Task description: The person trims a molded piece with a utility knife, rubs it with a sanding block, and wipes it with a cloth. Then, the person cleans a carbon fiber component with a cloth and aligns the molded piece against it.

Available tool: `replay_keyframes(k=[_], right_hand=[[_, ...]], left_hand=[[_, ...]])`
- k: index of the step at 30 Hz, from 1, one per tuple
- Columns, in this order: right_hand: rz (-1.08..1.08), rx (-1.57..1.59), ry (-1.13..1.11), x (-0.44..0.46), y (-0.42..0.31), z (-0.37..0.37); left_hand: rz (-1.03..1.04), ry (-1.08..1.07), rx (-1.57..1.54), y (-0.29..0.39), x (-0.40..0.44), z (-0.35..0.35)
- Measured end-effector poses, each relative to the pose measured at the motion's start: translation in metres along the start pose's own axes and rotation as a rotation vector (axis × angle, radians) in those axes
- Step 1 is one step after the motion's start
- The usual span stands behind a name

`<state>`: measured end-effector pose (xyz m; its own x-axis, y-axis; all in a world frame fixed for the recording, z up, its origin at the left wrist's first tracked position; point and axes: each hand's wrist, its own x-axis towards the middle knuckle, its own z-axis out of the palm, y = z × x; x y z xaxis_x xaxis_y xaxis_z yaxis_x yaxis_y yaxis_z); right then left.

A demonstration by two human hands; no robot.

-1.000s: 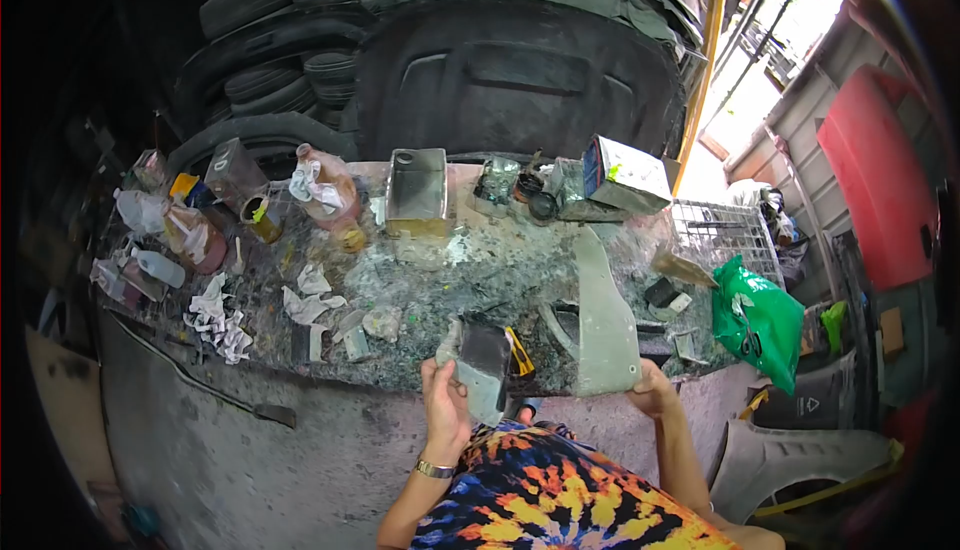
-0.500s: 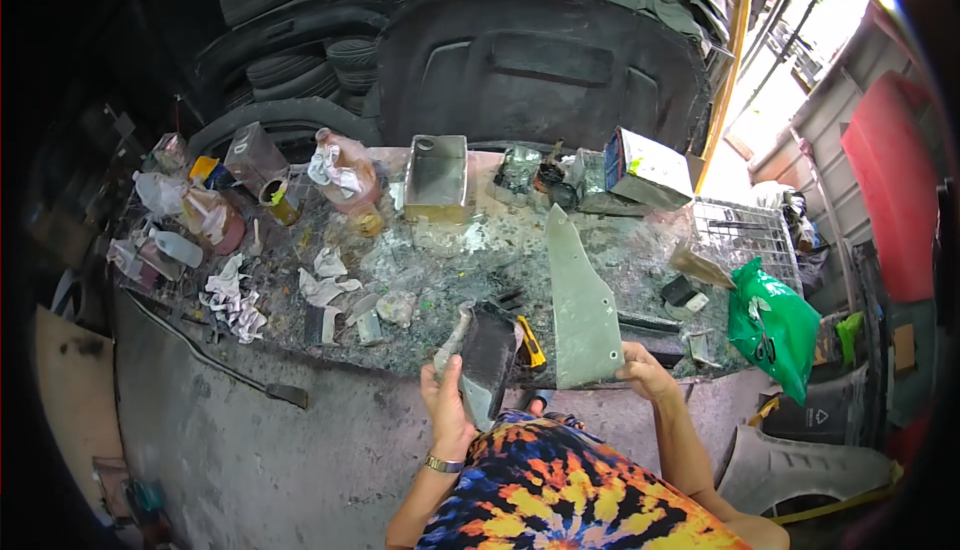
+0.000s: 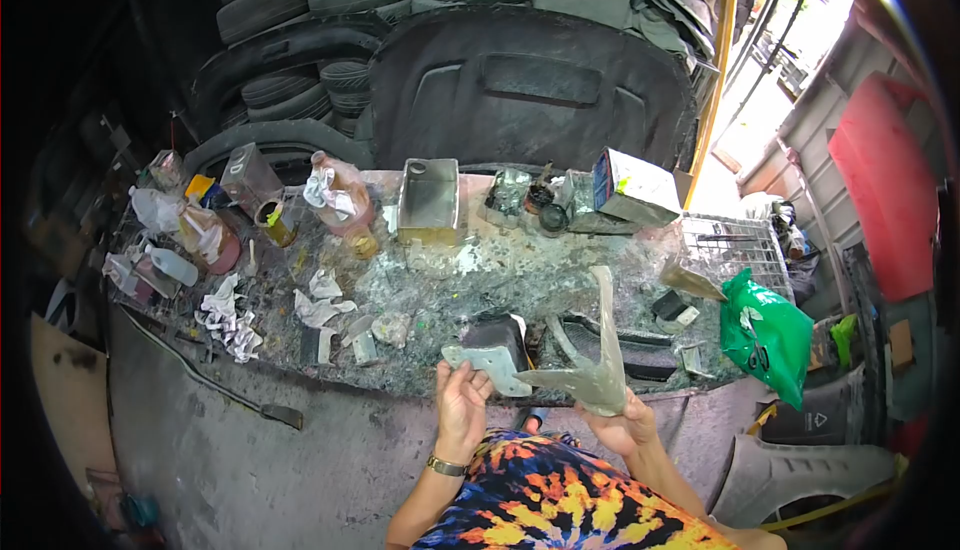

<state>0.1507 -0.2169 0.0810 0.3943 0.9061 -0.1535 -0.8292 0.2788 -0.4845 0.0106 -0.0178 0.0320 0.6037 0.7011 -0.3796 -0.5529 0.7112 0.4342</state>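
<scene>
Near the table's front edge, my left hand (image 3: 462,402) has its fingers closed on a small part (image 3: 490,364) with a pale green flange and a black hollow body. My right hand (image 3: 622,424) grips the lower end of a thin grey-green panel (image 3: 607,335), seen partly edge-on with a tapering arm pointing left. That arm's tip reaches the small part's flange; whether they touch I cannot tell. Behind the panel a dark curved frame (image 3: 645,355) lies on the table.
On the worktable (image 3: 440,290) are a metal tin (image 3: 430,200), plastic bottles (image 3: 338,193), crumpled paper (image 3: 228,318) and a white box (image 3: 638,188). A green bag (image 3: 768,335) sits at the right edge. A grey fender (image 3: 800,470) stands on the floor at right.
The panel has turned from face-on to nearly edge-on and come closer to the small part. My left hand has tilted the small part, so its flange faces up toward me.
</scene>
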Motion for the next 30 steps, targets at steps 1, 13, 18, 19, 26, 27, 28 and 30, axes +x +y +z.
replay_keyframes(k=[1, 13, 18, 19, 26, 27, 28, 30], right_hand=[[-0.017, 0.031, 0.003, -0.003, 0.001, 0.008], [-0.015, 0.291, 0.093, 0.021, 0.059, 0.005], [-0.010, 0.341, 0.113, 0.026, 0.070, -0.003], [0.018, 0.313, 0.129, 0.027, 0.071, -0.002], [0.395, -0.591, 0.108, 0.009, 0.040, -0.017], [0.312, -0.801, 0.134, 0.009, 0.023, -0.019], [0.225, -1.005, 0.162, 0.012, 0.008, -0.016], [-0.106, -1.054, 0.200, 0.023, -0.012, 0.001]], left_hand=[[-0.025, 0.014, 0.005, -0.002, 0.002, 0.004], [0.030, -0.134, -0.055, -0.013, 0.003, 0.026], [0.055, -0.143, 0.012, -0.017, 0.012, 0.006], [0.070, -0.160, 0.042, -0.015, 0.013, 0.005], [0.068, -0.099, 0.013, -0.001, 0.014, 0.002], [0.055, -0.106, 0.012, 0.000, 0.014, 0.000], [0.038, -0.112, 0.014, 0.001, 0.013, -0.003], [0.047, -0.106, 0.030, 0.002, 0.008, -0.005]])
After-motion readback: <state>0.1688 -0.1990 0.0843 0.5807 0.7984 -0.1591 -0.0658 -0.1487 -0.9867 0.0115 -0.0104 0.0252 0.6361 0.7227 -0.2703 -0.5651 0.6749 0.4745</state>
